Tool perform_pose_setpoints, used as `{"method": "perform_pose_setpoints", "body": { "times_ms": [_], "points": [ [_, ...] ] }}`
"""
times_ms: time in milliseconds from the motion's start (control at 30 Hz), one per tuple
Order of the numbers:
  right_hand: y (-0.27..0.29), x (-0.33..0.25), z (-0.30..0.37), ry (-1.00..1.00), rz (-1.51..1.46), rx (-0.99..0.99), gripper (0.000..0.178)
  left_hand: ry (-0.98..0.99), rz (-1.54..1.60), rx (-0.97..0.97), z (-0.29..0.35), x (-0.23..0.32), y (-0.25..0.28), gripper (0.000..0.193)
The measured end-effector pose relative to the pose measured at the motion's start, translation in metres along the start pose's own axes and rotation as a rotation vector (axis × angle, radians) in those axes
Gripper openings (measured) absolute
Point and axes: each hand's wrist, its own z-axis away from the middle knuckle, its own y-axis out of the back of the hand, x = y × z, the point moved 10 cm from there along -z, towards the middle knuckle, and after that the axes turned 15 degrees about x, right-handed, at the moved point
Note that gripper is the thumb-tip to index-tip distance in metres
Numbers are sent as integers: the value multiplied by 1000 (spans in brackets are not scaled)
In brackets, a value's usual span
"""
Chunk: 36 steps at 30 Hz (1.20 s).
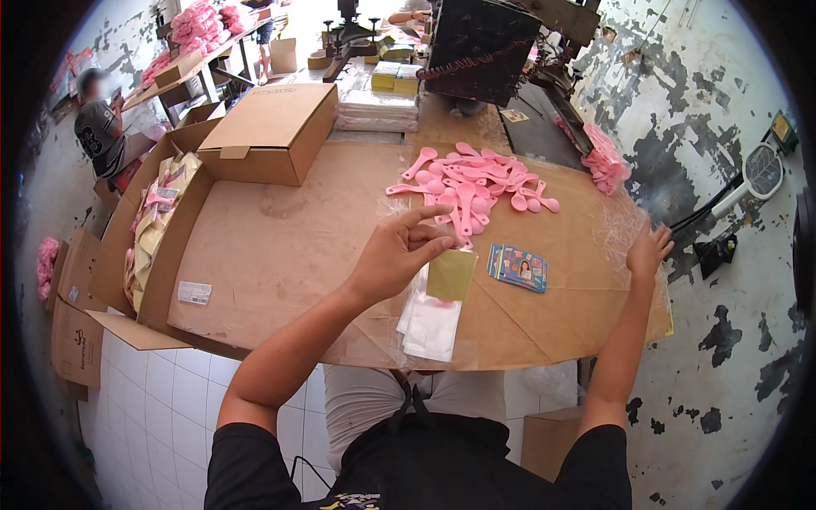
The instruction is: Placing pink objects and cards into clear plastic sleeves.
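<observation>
My left hand [398,255] is over the middle of the table, thumb and fingers closed at the top edge of a small yellow-green packet [450,275]. The packet hangs over a stack of white plastic bags [431,327], where a bit of pink shows at its lower edge. Just beyond my fingers lies a heap of pink plastic spoons [476,185]. To the right of the packet is a small fanned pile of blue printed cards [520,269]. My right hand [649,250] is at the table's right edge, fingers stretched out, beside a tangle of clear plastic strips [625,223].
An open carton [183,242] filled with packets stands along the left edge. A closed cardboard box [270,127] sits at the back left. Behind are stacked white packs [378,110] and a dark machine [480,51]. A pink bundle [606,161] lies back right. A person [106,127] sits far left.
</observation>
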Motion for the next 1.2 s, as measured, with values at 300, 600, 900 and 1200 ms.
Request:
{"method": "perform_pose_setpoints", "body": {
  "times_ms": [300, 600, 900, 1200],
  "points": [
    [174, -88, -9, -97, -1498, -82, 43, -22, 46, 60, -5, -5, 5, 44],
    [259, -225, 27, 419, -1823, -557, 33, -14, 0, 85, -6, -13, 9, 42],
    [228, -245, 41, 67, -2245, -871, 14, 30, 78, 19, -8, -24, 6, 32],
    [216, -247, 51, -128, -2357, -993, 14, 90, 68, 69, -10, -37, 11, 26]
  ]
}}
